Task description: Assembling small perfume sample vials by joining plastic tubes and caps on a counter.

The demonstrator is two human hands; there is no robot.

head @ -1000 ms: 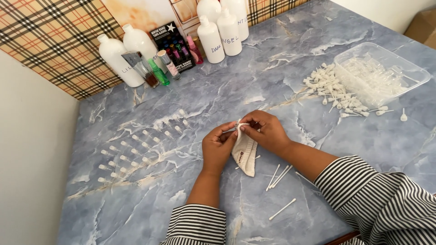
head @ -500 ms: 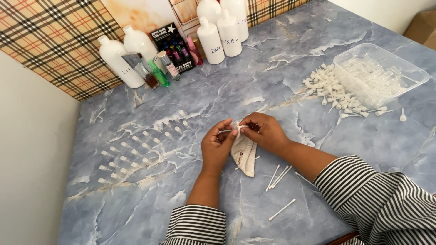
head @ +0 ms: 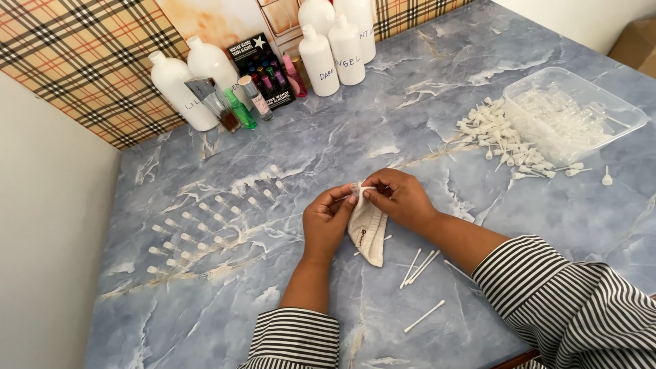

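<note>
Blue marbled bench fills the view, and little has shifted since a moment ago: both hands stay together at its middle. Left hand and right hand pinch the top of a small beige cloth pouch, which hangs between them. Clear plastic tray holds small clear vials, with white plastic caps heaped just beside it.

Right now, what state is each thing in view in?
Left hand: pinching a thin stick.
Right hand: gripping the cloth.
Cloth: hanging between both hands.
Tray: open, filled with clear vials.
White bottles: upright, capped.
Loose sticks: lying flat.
</note>
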